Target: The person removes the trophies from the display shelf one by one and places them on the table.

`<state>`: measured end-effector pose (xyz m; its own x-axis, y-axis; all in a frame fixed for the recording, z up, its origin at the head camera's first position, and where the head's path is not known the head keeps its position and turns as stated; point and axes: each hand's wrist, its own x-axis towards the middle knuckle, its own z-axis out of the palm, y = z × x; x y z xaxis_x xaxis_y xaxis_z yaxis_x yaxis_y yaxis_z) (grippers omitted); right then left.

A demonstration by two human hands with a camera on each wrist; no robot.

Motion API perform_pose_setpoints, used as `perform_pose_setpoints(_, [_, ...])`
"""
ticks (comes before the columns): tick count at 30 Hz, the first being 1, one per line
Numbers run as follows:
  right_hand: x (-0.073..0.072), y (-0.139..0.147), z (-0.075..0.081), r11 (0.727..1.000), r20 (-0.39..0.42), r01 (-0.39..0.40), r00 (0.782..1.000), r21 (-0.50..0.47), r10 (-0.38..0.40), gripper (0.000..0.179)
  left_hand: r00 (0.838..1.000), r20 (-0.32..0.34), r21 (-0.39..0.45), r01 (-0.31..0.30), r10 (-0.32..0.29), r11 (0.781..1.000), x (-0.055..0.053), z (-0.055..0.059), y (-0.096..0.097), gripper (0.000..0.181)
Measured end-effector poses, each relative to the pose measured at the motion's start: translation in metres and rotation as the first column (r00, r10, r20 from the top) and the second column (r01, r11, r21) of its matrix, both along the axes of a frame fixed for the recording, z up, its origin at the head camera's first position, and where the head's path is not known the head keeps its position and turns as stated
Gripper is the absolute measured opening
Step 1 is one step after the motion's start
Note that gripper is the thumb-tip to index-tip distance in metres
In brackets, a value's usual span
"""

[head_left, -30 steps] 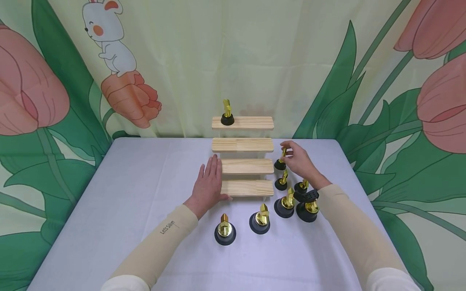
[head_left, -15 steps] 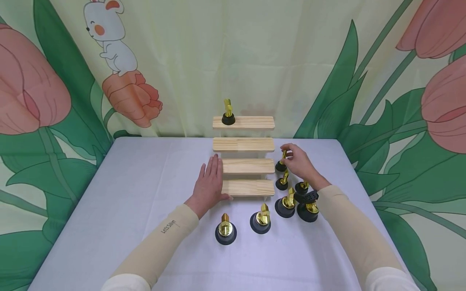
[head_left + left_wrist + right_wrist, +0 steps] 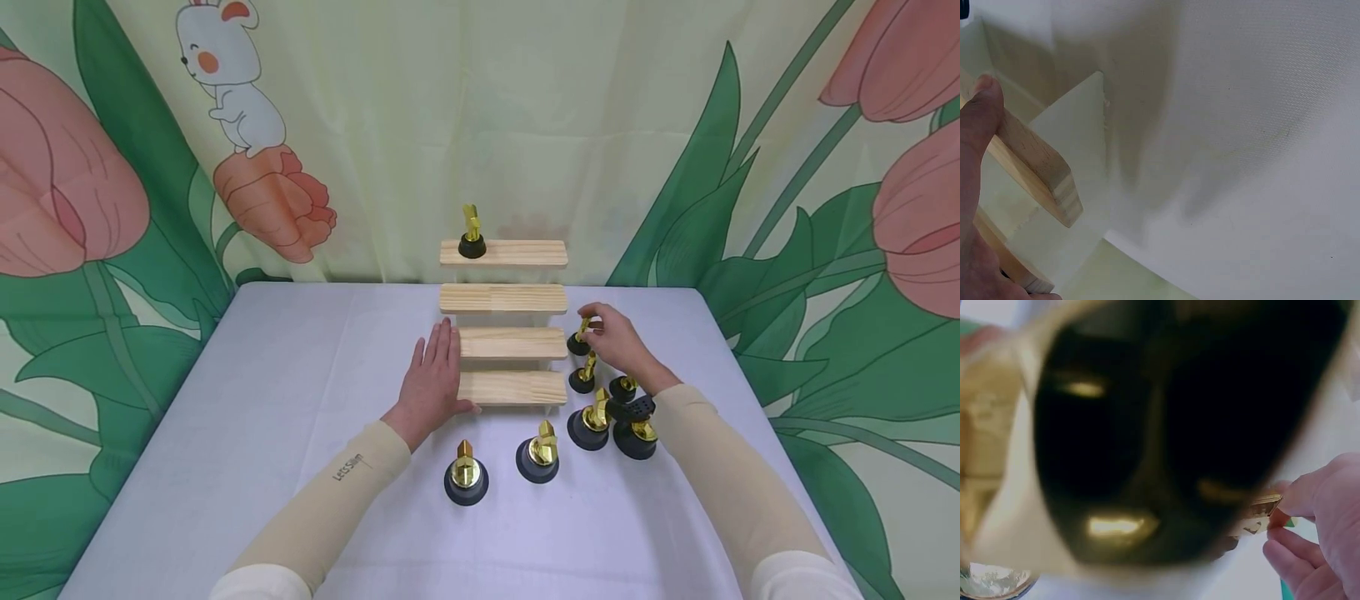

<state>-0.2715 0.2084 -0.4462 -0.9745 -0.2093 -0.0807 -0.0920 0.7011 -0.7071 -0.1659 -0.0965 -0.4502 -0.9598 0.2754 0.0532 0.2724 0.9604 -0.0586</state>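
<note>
A stepped rack of wooden shelves point(image 3: 517, 342) stands at the table's back middle. My left hand point(image 3: 429, 382) lies along its left side with fingers straight; the left wrist view shows the thumb on a wooden shelf end point(image 3: 1035, 156). Right of the rack, my right hand point(image 3: 618, 342) pinches the gold upper part of a small trophy point(image 3: 577, 343) with a black round base. The right wrist view shows thumb and fingers on its gold part point(image 3: 1263, 506), while a blurred dark shape covers much of that view. Another gold trophy point(image 3: 472, 243) stands at the left of the top shelf.
Close below the right hand stand a small trophy point(image 3: 582, 380) and another point(image 3: 622, 387) by the wrist. Larger trophies point(image 3: 588, 428) stand nearer the front, one point(image 3: 635, 440) partly under the wrist strap, others point(image 3: 537, 460) before the rack. A printed curtain point(image 3: 540, 125) hangs behind the table.
My right hand has come slightly nearer the table's front, still pinching the small trophy. The left hand stays at the rack's side. The head view has shifted a little.
</note>
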Motion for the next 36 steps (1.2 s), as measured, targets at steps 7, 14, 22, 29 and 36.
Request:
perform_pose_setpoints(7, [0.000, 0.002, -0.001, 1.000, -0.020, 0.000, 1.000, 0.022, 0.001, 0.044, 1.000, 0.019, -0.006, -0.010, 0.010, 1.000, -0.001, 0.000, 0.001, 0.133])
perform_pose_setpoints(14, [0.000, 0.007, 0.004, 0.999, -0.058, -0.011, 0.998, 0.041, 0.013, 0.044, 1.000, 0.010, -0.006, -0.007, 0.007, 1.000, 0.000, -0.001, 0.001, 0.133])
perform_pose_setpoints(22, [-0.001, 0.009, 0.018, 0.997, -0.148, -0.015, 0.989, 0.071, 0.026, 0.044, 1.000, 0.015, 0.004, -0.009, 0.009, 1.000, 0.000, 0.000, 0.000, 0.133])
perform_pose_setpoints(29, [0.001, 0.009, 0.032, 0.999, -0.217, 0.017, 0.976, 0.033, -0.009, 0.042, 1.000, 0.015, 0.012, -0.006, 0.006, 1.000, 0.000, 0.000, 0.000, 0.132])
perform_pose_setpoints(36, [0.000, 0.005, 0.049, 1.000, -0.290, 0.009, 0.957, 0.014, -0.004, 0.043, 0.999, 0.036, 0.016, -0.010, 0.009, 1.000, 0.000, 0.002, 0.001, 0.131])
